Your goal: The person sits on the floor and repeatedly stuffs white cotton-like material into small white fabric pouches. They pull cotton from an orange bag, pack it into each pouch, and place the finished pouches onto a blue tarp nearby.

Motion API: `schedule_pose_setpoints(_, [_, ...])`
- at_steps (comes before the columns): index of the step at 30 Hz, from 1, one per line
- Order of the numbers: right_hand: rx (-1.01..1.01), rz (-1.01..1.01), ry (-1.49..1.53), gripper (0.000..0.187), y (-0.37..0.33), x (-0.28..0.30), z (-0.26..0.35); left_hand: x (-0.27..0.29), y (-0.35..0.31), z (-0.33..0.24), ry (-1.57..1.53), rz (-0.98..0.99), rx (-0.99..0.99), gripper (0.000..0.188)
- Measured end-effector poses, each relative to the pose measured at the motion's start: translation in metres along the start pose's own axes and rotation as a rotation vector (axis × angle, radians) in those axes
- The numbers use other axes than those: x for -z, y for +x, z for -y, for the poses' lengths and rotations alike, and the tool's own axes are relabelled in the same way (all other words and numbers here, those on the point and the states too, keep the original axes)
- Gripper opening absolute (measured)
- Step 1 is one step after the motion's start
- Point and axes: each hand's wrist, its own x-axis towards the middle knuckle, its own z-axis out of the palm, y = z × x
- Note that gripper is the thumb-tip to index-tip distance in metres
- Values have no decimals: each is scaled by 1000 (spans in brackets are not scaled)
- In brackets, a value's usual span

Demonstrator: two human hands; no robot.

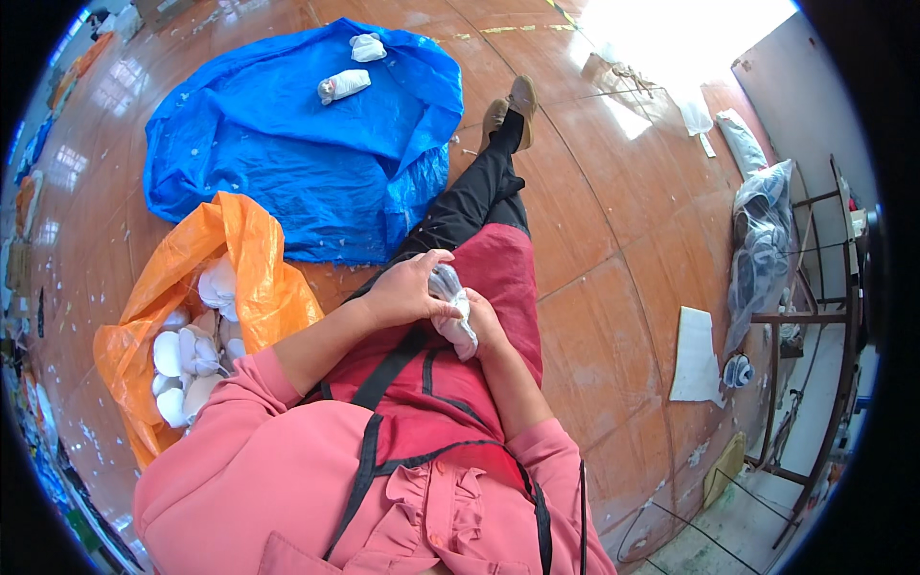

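Over my lap, both hands are closed on a small white and greyish bundle, soft and crumpled, its exact kind unclear. My left hand grips its upper end between thumb and fingers. Lower down, my right hand holds the bundle's right side, its fingers partly hidden. Two similar white bundles, a wrapped one and a rounder one, lie on the blue sheet ahead. To my left, an orange sack stands open, with several white, rounded, sole-like pieces inside.
My outstretched legs lie along the sheet's right edge. A metal rack stands at right beside a clear plastic bag of dark things. A white sheet lies on the reddish floor. More clutter lines the far left.
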Motion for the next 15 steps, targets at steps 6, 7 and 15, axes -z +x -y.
schedule_pose_setpoints(6, [-120, 110, 30, 29, -8, 3, 6, 8, 4, 6, -193, 85, 76, 71])
schedule_pose_setpoints(7, [-225, 141, 141, 30, -9, 5, 10, 7, 2, 5, -194, 83, 72, 72])
schedule_pose_setpoints(15, [-343, 326, 223, 29, -10, 9, 17, 7, 6, -2, -212, 103, 48, 77])
